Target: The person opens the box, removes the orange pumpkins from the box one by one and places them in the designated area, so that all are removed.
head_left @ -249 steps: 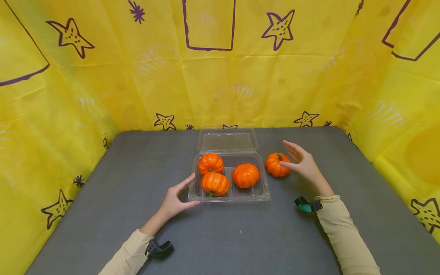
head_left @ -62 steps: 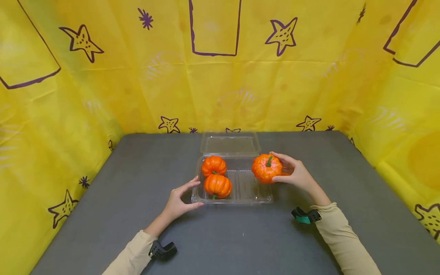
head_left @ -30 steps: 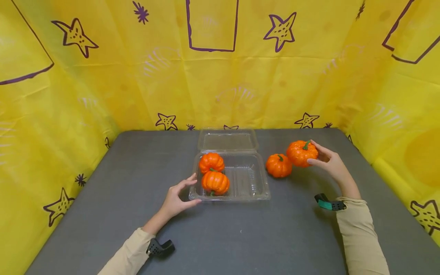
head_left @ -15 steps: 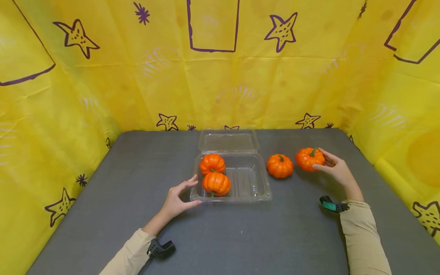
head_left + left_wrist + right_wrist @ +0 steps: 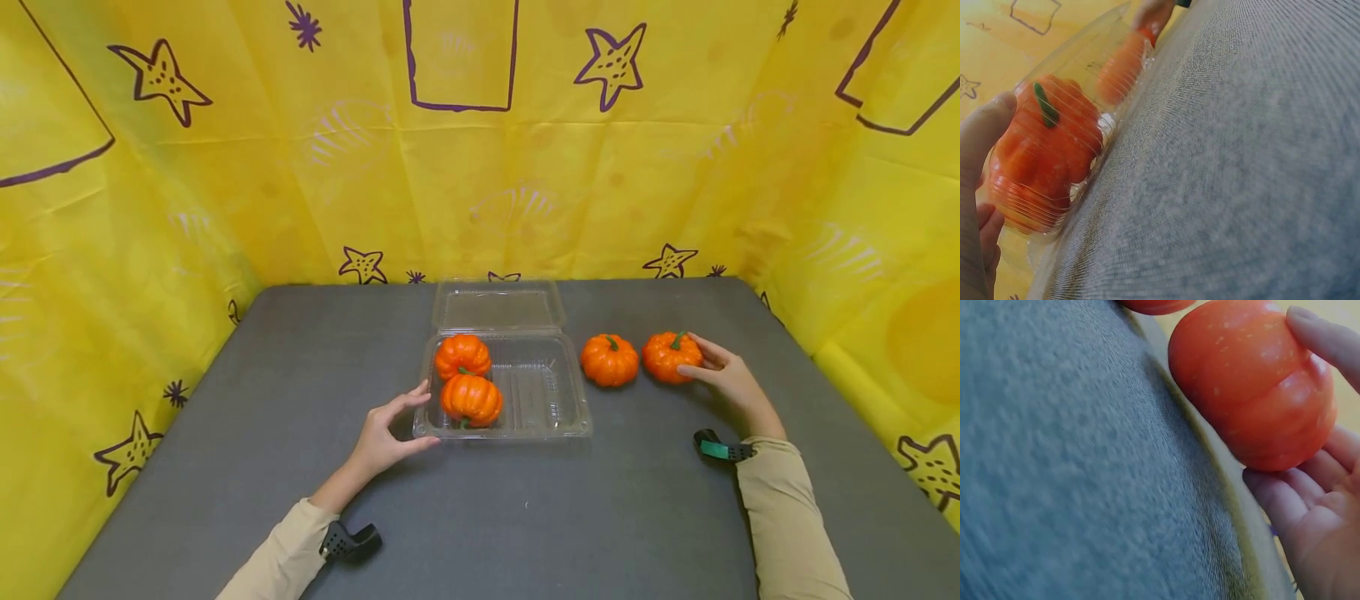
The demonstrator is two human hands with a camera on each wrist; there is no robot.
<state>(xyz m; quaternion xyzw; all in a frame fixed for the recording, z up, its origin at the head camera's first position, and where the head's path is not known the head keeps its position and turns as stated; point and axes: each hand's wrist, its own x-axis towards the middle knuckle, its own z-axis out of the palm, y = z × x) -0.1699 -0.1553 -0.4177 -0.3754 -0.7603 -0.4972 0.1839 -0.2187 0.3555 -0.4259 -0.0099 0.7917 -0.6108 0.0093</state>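
Observation:
A clear plastic clamshell container (image 5: 540, 429) lies with its lid (image 5: 498, 307) folded back. Two small orange pumpkins, a rear pumpkin (image 5: 459, 354) and a front pumpkin (image 5: 471, 402), sit in its left half; the right half holds nothing. My left hand (image 5: 382, 433) rests at the container's left front corner, thumb and fingers spread and fairly straight. On the table to the right, my right hand (image 5: 729, 379) holds a speckled pumpkin (image 5: 667, 358) between thumb and fingers. The right wrist view shows the thumb on one side of this pumpkin (image 5: 1247, 381) and the fingers on the other.
Another pumpkin (image 5: 609, 362) stands on the grey table (image 5: 525, 525) between the container and the held pumpkin. A yellow patterned cloth (image 5: 480, 192) hangs behind and along both sides of the table.
The right hand has taken the speckled pumpkin out of the container's right half, carried it right over the standing pumpkin and lowered it to the table. The left hand has stayed at the container.

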